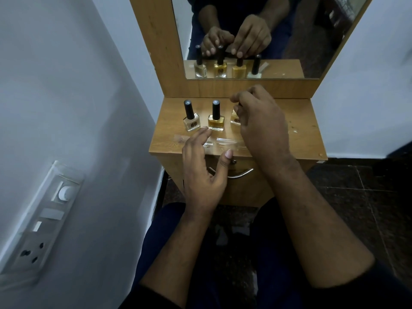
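Observation:
Three nail polish bottles with black caps show on a small wooden dressing table [301, 134]. At the left is a pale beige bottle [191, 121], in the middle a golden bottle [215, 121], and a third bottle [234, 118] is mostly hidden under my right hand [258, 121]. In the mirror [289, 41], my right hand's fingertips pinch that third bottle's cap. The mirror also shows a fourth, whitish bottle [255, 68], which my right hand hides from direct view. My left hand [200, 172] hovers over the table's front edge with fingers relaxed, its fingertips close to the golden bottle.
Clear plastic wrappers [225, 141] lie on the tabletop in front of the bottles. A drawer with a metal handle [242, 173] is below the front edge. A white wall with a switchboard [44, 215] is at the left. My knees are under the table, on a dark tiled floor.

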Available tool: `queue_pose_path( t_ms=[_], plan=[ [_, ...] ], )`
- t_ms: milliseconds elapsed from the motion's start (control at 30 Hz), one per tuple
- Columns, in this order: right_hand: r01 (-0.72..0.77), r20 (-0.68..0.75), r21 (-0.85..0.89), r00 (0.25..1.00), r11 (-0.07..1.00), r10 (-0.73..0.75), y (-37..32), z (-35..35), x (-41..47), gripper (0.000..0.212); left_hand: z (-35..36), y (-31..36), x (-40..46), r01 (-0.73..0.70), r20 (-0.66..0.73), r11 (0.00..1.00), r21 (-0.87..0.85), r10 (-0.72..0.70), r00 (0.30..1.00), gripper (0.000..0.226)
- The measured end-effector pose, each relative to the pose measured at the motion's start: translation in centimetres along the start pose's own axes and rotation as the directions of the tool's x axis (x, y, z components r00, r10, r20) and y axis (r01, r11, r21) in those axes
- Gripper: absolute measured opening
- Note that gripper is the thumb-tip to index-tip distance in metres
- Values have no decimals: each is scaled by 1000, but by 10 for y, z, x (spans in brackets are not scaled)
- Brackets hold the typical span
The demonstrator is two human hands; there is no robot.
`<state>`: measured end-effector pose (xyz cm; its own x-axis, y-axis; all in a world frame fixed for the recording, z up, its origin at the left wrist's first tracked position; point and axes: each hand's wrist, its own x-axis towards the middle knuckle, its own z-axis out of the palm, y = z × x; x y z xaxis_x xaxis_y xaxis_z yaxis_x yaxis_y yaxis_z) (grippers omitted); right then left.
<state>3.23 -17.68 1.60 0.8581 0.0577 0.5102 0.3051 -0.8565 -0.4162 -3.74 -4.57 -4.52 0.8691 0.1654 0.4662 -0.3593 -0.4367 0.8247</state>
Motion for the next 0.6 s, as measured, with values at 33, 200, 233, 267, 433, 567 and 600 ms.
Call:
queue_pose_path(
  t_ms=[33,200,233,267,433,567,600],
  plan=[
    [1,-8,16,1000,1000,-1,0,-2,0,25,0,0,0,-3,0,1000,2,3,1000,50],
    [20,-88,90,996,996,-12,3,-18,-10,24,3,7,-2,-20,-1,1000,5,20,1000,49],
    [24,-99,112,995,993,-12,3,-22,-14,23,3,9,-3,-29,8,1000,-2,29,1000,50],
    [20,-107,135,994,991,-5,3,-27,-20,23,3,11,-4,-40,19,999,-12,41,999,52],
    [-73,-106,287,988,955,108,-4,-49,-56,21,-1,21,-12,-99,97,995,-14,100,990,65],
    [-96,-97,341,986,935,136,-10,-65,-83,20,-7,34,-25,-114,160,993,7,112,981,73],
    [-103,-98,350,984,931,146,-11,-70,-90,20,-9,38,-29,-114,174,993,3,112,978,74]
  ],
)
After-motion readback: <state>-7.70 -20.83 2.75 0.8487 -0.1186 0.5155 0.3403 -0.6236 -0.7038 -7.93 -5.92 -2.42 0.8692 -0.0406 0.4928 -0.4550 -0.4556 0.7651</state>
